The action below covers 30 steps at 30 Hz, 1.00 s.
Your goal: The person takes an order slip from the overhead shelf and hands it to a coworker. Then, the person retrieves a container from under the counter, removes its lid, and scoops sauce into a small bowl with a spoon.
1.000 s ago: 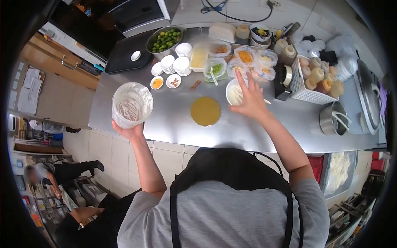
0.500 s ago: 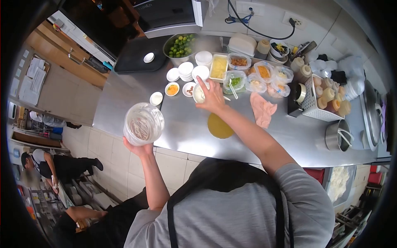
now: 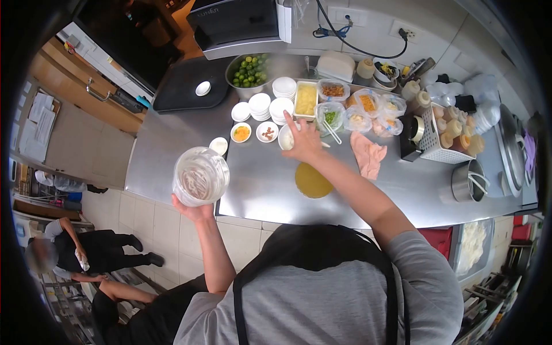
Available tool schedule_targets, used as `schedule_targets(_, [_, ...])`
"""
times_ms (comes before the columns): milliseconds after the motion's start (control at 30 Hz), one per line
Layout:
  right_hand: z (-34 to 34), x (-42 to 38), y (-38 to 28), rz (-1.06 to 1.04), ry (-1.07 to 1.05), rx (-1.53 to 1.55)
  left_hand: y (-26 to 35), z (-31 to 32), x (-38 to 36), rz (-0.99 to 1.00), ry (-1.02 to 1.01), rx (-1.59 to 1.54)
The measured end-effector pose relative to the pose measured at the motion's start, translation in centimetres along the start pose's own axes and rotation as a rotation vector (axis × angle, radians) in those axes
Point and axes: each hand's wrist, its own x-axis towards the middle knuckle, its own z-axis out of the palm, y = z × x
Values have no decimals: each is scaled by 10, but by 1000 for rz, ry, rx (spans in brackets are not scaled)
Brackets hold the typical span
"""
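Note:
My left hand [image 3: 195, 210] holds up a clear plastic tub [image 3: 201, 176] with smears of a pale substance inside, above the counter's left part. My right hand [image 3: 303, 140] reaches over a small white bowl [image 3: 286, 138], its fingers around the rim. Left of it sit a bowl with reddish-brown bits [image 3: 267, 132] and a bowl with orange-yellow food [image 3: 241, 133]. A bowl with white contents [image 3: 218, 146] stands beside the tub. Behind are stacked white bowls [image 3: 260, 104]. A round olive-yellow lid [image 3: 313, 180] lies below my right forearm.
A steel bowl of green limes [image 3: 249, 71], a black tray [image 3: 190, 86], bagged ingredients [image 3: 356, 118], a pink cloth [image 3: 368, 154] and a white basket of bottles [image 3: 445, 144] stand on the counter. Two other people are at the lower left, one in a dark apron [image 3: 103, 250].
The view has shifted slightly. My right hand stays at the small bowl, and my left hand still holds the tub. The person at lower left has changed posture.

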Motion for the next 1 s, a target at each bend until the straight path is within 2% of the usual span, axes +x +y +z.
schedule_targets(33, [7, 3, 0, 3, 3, 1, -1, 1, 2, -14, -21, -7])
schedule_targets(100, [21, 5, 4, -163, 214, -58, -5, 3, 5, -15, -19, -1])
schedule_targets(133, [22, 5, 7, -154, 215, -57, -7, 6, 6, -13, -16, 1])
schedule_targets(200, [20, 5, 13, -271, 322, -65, -9, 11, 6, -40, -10, -16])
schedule_targets(300, [-34, -17, 19, -213, 369, 50, -13, 16, 8, -73, -4, -52])
schedule_targets(367, [-65, -30, 52, -188, 546, 223, -17, 15, 9, -84, 0, -70])
schedule_targets(433, [-70, -44, 102, -102, 783, 238, -20, 13, 13, -149, -1, -148])
schedule_targets(500, [-60, -72, 145, 248, 612, 181, -29, 11, 15, -187, 15, -170])
schedule_targets(567, [-4, -94, 212, 170, 434, 126, -42, 10, 17, -237, 28, -191])
schedule_targets(700, [13, -126, 196, 126, 474, 90, -66, 8, 18, -335, 22, -144])
schedule_targets(767, [20, -133, 203, 261, 571, 271, -75, 15, 16, -355, 39, -93])
schedule_targets(800, [19, -135, 209, 264, 574, 269, -80, 19, 13, -401, 16, -99])
schedule_targets(867, [16, -138, 226, 193, 755, 62, -87, 17, 10, -458, 11, -116])
schedule_targets(1000, [6, -144, 243, 173, 700, -39, -93, -11, 3, -484, 20, -62])
